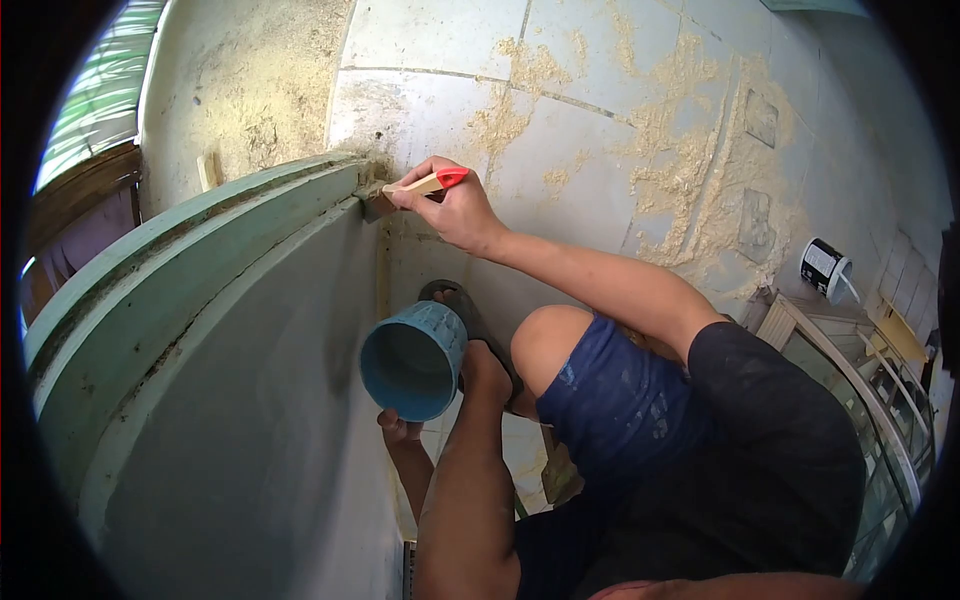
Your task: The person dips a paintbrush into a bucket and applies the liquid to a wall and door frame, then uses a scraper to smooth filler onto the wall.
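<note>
Two hands: brush (425, 185), blue cup (412, 360).

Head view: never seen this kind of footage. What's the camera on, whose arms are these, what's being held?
There is one picture, taken by a fisheye camera worn on a person's head, looking forward and down; that lens causes the round dark border and the curved edges. The arms are the wearer's own.

The right hand grips a paintbrush with a pale wooden handle and red tip, its bristles at the corner of a green-edged panel.

The left hand holds a blue cup, its open mouth facing the camera; I cannot tell what is inside.

The person crouches, a bent knee showing. The tiled floor is strewn with sawdust, and a small black-and-white can stands at the right.
</note>
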### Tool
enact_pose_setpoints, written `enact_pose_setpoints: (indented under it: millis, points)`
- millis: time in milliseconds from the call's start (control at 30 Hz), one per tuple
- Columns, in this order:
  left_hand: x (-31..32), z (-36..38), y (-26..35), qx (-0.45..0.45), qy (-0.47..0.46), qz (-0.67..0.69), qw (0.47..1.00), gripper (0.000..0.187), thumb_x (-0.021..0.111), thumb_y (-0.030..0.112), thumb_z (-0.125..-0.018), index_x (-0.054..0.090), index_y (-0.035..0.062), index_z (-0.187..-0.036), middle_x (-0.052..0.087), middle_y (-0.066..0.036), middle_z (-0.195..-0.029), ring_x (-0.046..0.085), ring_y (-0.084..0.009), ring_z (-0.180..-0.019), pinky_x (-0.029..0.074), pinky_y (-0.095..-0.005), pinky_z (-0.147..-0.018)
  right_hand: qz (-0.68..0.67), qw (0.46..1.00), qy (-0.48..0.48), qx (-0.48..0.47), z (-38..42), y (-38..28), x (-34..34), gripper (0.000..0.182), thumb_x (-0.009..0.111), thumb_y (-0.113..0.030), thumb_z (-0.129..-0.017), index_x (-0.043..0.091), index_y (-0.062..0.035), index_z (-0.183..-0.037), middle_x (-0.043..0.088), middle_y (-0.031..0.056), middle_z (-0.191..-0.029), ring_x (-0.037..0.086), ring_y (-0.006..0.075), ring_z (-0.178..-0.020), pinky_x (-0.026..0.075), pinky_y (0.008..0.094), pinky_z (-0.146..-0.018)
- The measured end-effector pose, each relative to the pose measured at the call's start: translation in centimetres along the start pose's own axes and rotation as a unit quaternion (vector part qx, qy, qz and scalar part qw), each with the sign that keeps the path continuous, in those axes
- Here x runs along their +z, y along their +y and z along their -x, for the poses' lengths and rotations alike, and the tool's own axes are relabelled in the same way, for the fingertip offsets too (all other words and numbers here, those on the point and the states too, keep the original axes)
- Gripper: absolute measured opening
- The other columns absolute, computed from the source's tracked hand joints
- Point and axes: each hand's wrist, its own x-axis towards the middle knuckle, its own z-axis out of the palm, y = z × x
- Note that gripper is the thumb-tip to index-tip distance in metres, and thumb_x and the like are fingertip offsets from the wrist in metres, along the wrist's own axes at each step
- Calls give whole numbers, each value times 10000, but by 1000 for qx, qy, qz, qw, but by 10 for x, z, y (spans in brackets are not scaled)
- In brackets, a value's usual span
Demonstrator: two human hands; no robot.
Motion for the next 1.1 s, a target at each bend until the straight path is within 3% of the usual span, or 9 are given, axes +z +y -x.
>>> enact_pose_setpoints:
  millis: [33, 167, 267, 467, 667, 767, 867, 1033, 1100]
  points:
    - [5, 3, 1, -5, 33, 110, 993, 485, 304, 178, -996, 558, -100, -1302, 588, -255, -1352, 587, -342, -1181, 446, -412, -1024, -5, 1000, 2, -8, 3, -6, -4, 199, 776, -179, -902, 663, -22, -951, 731, 73, -857, 673, 125, -797, 534, 298, -711]
    - [-3, -28, -22, -9, 36, 100, 994, 478, 300, 164, -999, 561, -100, -1299, 593, -257, -1348, 590, -335, -1185, 450, -414, -1021, -25, 998, 61, 8, -1, -4, -10, 212, 782, -205, -880, 675, -24, -910, 737, 84, -823, 679, 136, -749, 527, 316, -684]
    - [-14, -70, -56, -48, -5, 19, 999, 475, 302, 161, -997, 569, -105, -1287, 597, -255, -1345, 588, -333, -1192, 451, -414, -1017, 15, 996, 85, 12, -17, 16, -8, 194, 744, -126, -920, 644, 36, -959, 725, 126, -871, 711, 145, -797, 586, 281, -701]
    - [-12, -47, -41, 54, 2, -113, 992, 474, 302, 158, -990, 598, -125, -1228, 615, -257, -1320, 595, -340, -1183, 449, -426, -1004, -61, 996, 41, 49, -18, 3, 0, 194, 718, -154, -891, 753, 33, -927, 767, 118, -861, 731, 155, -778, 582, 298, -736]
    - [-13, -65, -55, -3, -1, 68, 998, 450, 324, 145, -978, 598, -120, -1216, 619, -247, -1296, 597, -333, -1160, 455, -412, -999, -93, 972, 175, 125, -23, 0, 5, 178, 670, -53, -934, 671, 125, -939, 723, 181, -933, 737, 222, -833, 651, 309, -751]
    - [-14, -62, -55, 32, -16, -95, 995, 447, 332, 142, -974, 582, -113, -1242, 602, -238, -1316, 587, -327, -1172, 456, -397, -1000, -100, 979, 128, 126, -22, 5, 13, 190, 664, -65, -946, 659, 123, -915, 722, 185, -933, 737, 220, -838, 655, 308, -738]
    - [-2, -26, -19, -38, 17, 157, 987, 445, 324, 140, -985, 586, -107, -1246, 602, -251, -1317, 591, -327, -1169, 457, -401, -996, -129, 982, 109, 90, -13, -5, 13, 186, 667, -57, -938, 658, 124, -895, 721, 183, -901, 741, 228, -816, 657, 315, -721]
    - [-22, -107, -91, 14, -52, 2, 999, 464, 326, 184, -991, 574, -79, -1282, 602, -234, -1329, 592, -326, -1159, 449, -397, -1007, -68, 985, 144, 64, -21, 0, 14, 196, 688, -66, -909, 678, 120, -847, 731, 175, -821, 749, 225, -743, 640, 312, -670]
    - [-17, -47, -41, 25, -33, -82, 996, 468, 324, 188, -991, 579, -80, -1277, 605, -235, -1326, 592, -331, -1158, 447, -401, -1008, -46, 986, 149, 59, -26, 4, 16, 213, 707, -85, -891, 694, 109, -805, 738, 167, -753, 752, 213, -680, 624, 308, -623]
